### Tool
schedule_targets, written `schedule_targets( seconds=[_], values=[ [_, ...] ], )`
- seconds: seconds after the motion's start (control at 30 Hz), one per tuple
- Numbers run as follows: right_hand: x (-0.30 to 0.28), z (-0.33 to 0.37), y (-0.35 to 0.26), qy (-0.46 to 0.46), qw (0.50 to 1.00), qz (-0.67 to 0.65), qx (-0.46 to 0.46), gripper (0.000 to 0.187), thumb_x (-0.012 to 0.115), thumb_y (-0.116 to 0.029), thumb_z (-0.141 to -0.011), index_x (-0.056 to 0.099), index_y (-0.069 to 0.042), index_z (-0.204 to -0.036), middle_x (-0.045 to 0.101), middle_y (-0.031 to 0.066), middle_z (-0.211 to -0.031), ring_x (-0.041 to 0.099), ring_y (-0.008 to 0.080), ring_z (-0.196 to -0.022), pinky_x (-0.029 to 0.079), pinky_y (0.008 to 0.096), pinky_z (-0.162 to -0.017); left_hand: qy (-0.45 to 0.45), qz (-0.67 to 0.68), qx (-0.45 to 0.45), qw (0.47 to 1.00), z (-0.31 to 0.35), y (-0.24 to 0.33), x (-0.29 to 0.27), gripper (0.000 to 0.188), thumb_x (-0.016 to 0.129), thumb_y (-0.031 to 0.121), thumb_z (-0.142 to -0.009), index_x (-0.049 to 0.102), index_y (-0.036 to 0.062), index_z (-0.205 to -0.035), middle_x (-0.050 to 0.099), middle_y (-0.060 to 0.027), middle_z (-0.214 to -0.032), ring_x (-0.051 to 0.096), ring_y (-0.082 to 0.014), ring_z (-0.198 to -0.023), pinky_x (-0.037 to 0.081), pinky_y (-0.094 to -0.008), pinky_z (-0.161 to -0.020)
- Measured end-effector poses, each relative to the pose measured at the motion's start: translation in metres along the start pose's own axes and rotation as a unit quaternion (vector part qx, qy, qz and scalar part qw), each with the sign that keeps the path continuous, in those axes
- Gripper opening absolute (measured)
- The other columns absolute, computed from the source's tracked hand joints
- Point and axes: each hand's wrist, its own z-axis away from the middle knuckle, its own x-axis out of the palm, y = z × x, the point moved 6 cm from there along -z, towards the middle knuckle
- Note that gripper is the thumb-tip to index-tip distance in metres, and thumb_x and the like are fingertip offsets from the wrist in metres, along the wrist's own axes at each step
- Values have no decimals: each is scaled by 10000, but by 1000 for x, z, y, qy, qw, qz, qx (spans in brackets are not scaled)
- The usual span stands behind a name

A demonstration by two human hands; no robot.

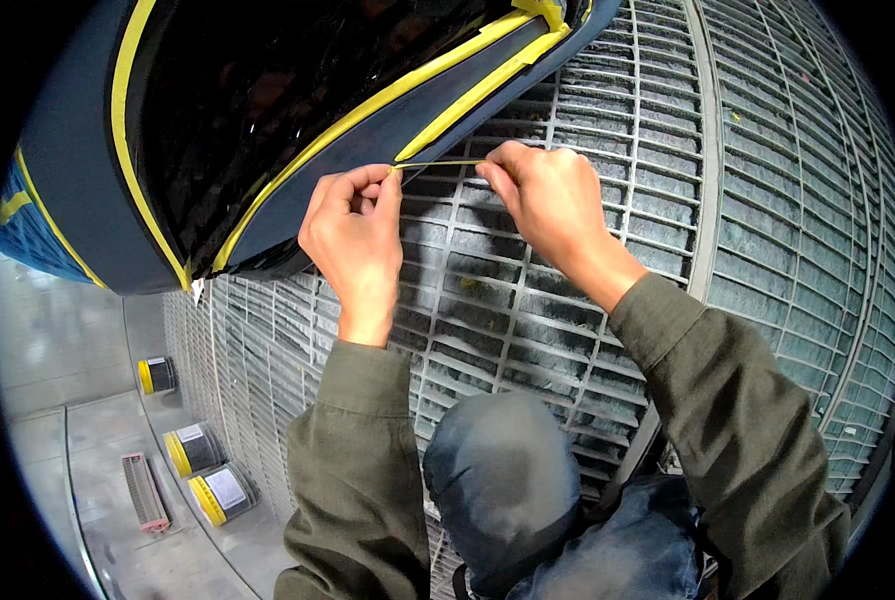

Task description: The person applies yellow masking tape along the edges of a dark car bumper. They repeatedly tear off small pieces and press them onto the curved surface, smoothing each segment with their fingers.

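Note:
A thin strip of yellow masking tape [442,163] is stretched between my two hands. My left hand [352,225] pinches it by the edge of a dark blue-grey car body panel [332,185], where a yellow taped line [462,105] ends. To the right, over the floor grating, my right hand [552,195] is closed on the strip's other end. More yellow tape [367,105] borders glossy black sheeting [257,90] on the panel. Whether the strip joins the taped line is hidden by my left fingertips.
Metal floor grating [707,150] spreads below and to the right. Several dark buckets with yellow rims stand at lower left, one bucket [225,493] nearest me. Beside them lies a narrow reddish-grey slotted box [145,492]. My bent knee [502,480] is close beneath my arms.

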Motion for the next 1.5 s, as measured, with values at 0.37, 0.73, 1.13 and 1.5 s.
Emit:
schedule_targets(
  seconds=[0.37,0.73,1.13,1.5],
  values=[
    [0,-9,-1,10,1000,8,-8,248,681,-262,-910,686,-48,-785,666,187,-686,677,394,-676,555,483,-626,18,-40,-13,999,-3,3,0,144,807,116,-806,750,-3,-864,649,-1,-701,566,-47,-611,478,-214,-601],
    [-2,-15,-2,1,1000,20,4,240,672,-262,-907,705,-43,-814,679,192,-721,689,390,-719,561,480,-659,29,-55,-6,998,-2,3,2,133,804,102,-808,745,-5,-859,649,0,-697,563,-50,-592,477,-215,-587],
    [-5,-21,1,-9,1000,23,3,260,681,-284,-905,700,-41,-811,685,199,-736,693,394,-727,562,482,-675,1,-187,61,981,-9,11,-1,230,836,160,-741,627,77,-693,599,-9,-675,566,-176,-545,458,-321,-531],
    [-12,-25,0,20,998,42,-37,223,682,-283,-899,682,-70,-835,659,151,-653,681,363,-656,557,472,-626,-72,-234,283,927,-17,34,14,233,809,105,-763,586,51,-719,614,-69,-678,599,-224,-544,471,-326,-520]
  ],
)
